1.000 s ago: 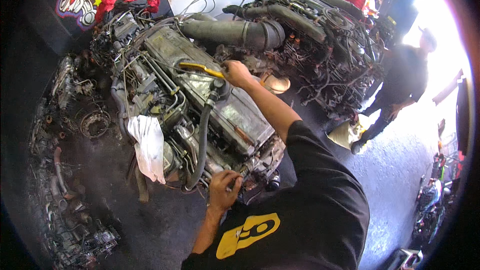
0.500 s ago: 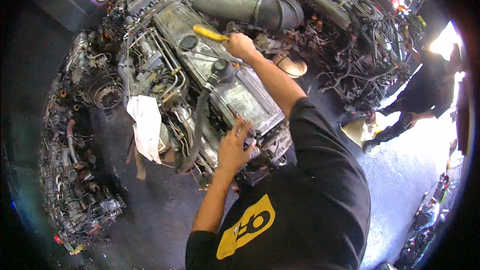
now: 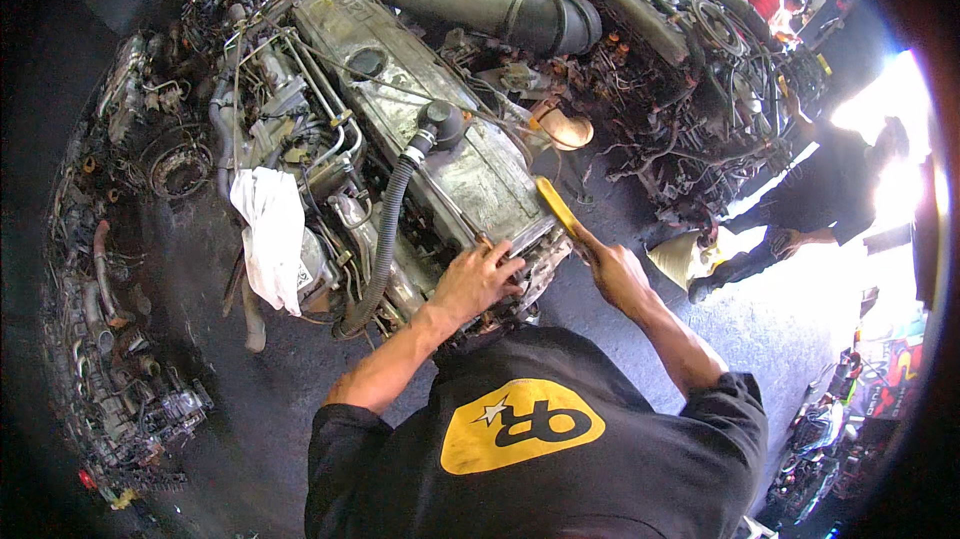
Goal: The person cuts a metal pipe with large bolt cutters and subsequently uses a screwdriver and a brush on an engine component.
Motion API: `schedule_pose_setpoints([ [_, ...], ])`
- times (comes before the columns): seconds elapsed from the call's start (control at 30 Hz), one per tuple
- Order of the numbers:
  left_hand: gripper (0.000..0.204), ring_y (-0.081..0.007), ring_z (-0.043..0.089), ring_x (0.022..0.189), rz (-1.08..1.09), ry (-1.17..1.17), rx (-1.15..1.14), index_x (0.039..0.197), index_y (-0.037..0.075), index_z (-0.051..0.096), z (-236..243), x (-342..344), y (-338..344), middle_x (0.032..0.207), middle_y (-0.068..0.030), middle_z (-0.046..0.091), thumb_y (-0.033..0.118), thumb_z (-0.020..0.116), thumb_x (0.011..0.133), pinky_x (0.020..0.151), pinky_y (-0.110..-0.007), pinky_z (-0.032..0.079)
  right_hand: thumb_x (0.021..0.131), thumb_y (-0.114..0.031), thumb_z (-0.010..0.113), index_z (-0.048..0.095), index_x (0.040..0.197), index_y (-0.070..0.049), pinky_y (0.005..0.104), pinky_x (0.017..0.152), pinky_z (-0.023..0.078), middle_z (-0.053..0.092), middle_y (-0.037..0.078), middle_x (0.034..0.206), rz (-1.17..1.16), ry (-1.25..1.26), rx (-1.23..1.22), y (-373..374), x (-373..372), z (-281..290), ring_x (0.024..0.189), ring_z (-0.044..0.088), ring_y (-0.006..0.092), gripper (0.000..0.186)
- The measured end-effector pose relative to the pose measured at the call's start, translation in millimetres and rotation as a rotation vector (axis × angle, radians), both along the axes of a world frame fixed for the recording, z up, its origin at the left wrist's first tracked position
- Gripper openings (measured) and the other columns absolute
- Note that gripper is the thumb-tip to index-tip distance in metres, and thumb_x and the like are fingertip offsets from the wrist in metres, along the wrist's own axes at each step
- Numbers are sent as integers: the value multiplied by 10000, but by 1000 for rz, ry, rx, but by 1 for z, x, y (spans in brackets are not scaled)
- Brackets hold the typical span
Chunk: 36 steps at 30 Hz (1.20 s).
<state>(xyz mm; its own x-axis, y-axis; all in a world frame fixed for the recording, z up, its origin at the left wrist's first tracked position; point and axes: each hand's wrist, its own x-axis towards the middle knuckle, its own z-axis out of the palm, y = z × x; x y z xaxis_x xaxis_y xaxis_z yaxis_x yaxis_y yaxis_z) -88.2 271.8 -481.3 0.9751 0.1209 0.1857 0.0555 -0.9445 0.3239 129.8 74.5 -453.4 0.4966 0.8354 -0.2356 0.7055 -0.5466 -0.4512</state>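
A large grimy engine (image 3: pixel 480 174) with a long flat metal cover lies before me. My left hand (image 3: pixel 472 284) rests on its near end, fingers apart and curled over the edge. A thin dark rod (image 3: pixel 455 209) runs along the cover's left side to those fingertips; whether they touch it I cannot tell. Just past the cover's near right corner, my right hand (image 3: pixel 612 271) is closed round a long, slightly curved yellow-handled tool (image 3: pixel 557 206). The tool points away and left; its exact kind does not show. A black cap with a ribbed hose (image 3: pixel 392 219) sits on the cover.
A white cloth (image 3: pixel 270 239) hangs on the engine's left side. More engines (image 3: pixel 130 369) stand along the left. A fat grey duct (image 3: pixel 480 14) and a tangle of wires (image 3: pixel 690 129) lie beyond. Another person (image 3: pixel 830 179) in dark clothes is at the right.
My right hand has come back from the cover's far part to its near right corner, still with the yellow-handled tool. My left hand has spread lower over the engine's near end.
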Motion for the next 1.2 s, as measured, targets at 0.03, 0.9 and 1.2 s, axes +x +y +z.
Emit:
schedule_pose_setpoints([
  [0.03, 434, -370, 629, 1132, -7, 6, -23, 1222, 137, 680, 13, -1, -6, 1317, -121, 538, 386, 759, 877, 944, -445, 567, 992, -136, 520, 454, 1554, -246, 569, 657, 502, 649, 317, 772, 28, -40, -7, 21, 3, -8, 697, 671, 479, 577],
  [0.9, 115, -212, 584, 1042, 244, -923, -299, 1049, 65, 624, 228, -105, 113, 1171, -110, 590, 65, 691, 955, 942, -340, 476, 987, -161, 550, 568, 1458, -188, 566, 803, 530, 663, 347, 958, -50, -16, 200, 87, -3, -18, 896, 685, 500, 471],
  [1.2, 140, -273, 605, 1018, 246, -617, -289, 1036, 50, 622, 145, -48, 123, 1136, -125, 578, 71, 720, 938, 896, -383, 481, 1042, -110, 530, 564, 1456, -54, 398, 963, 519, 681, 289, 1208, -265, 285, 193, -45, -57, -6, 1135, 698, 324, 419],
])
